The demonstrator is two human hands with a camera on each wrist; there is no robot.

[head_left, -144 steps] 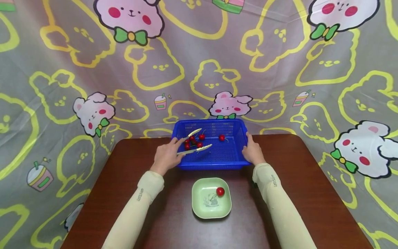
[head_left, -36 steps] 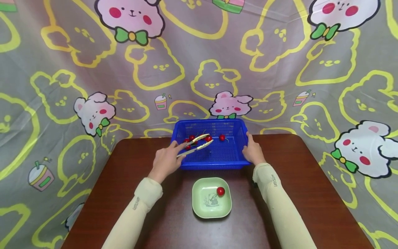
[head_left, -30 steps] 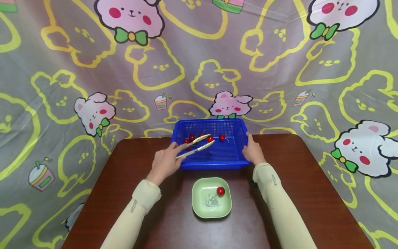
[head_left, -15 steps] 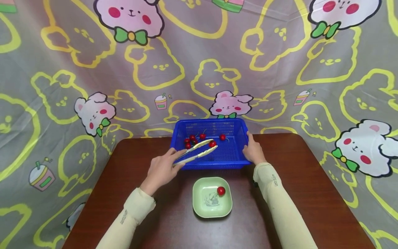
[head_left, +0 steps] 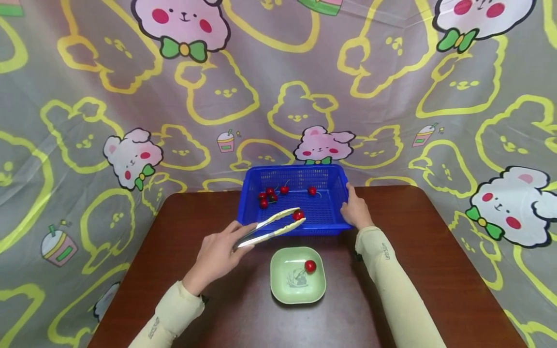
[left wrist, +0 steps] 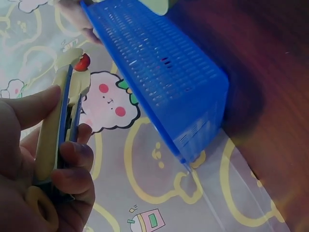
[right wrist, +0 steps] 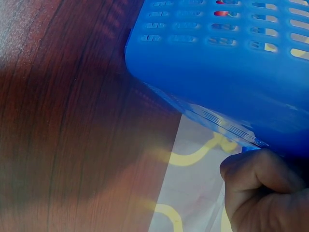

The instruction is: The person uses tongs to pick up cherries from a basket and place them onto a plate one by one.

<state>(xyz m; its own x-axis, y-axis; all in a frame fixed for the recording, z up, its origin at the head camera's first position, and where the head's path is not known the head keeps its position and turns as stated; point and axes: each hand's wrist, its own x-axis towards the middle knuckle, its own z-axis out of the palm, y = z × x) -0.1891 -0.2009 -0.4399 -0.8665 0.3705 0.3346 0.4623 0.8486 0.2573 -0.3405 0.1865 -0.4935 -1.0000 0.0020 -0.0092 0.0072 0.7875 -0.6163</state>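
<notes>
My left hand [head_left: 219, 251] grips a pair of tongs [head_left: 271, 228] with cream tips and metal arms. Pinched between the tips is a red cherry [head_left: 298, 215], held over the front part of the blue basket [head_left: 304, 226]; the left wrist view also shows the cherry [left wrist: 83, 62] at the tips. My right hand [head_left: 357, 211] grips the basket's right rim; in the right wrist view its fingers [right wrist: 260, 169] curl at the rim. Several cherries [head_left: 270, 193] lie at the basket's left, and one cherry [head_left: 312, 191] lies apart toward the back right.
A pale green square dish [head_left: 298, 295] with a printed picture stands on the brown wooden table [head_left: 243, 309], in front of the basket. One cherry [head_left: 310, 266] lies in it. A patterned cloth [head_left: 278, 63] hangs behind the table.
The tongs closed on a cherry among the pile, and my left hand has drawn it toward the basket's front, nearer to me. My right hand stays on the rim.
</notes>
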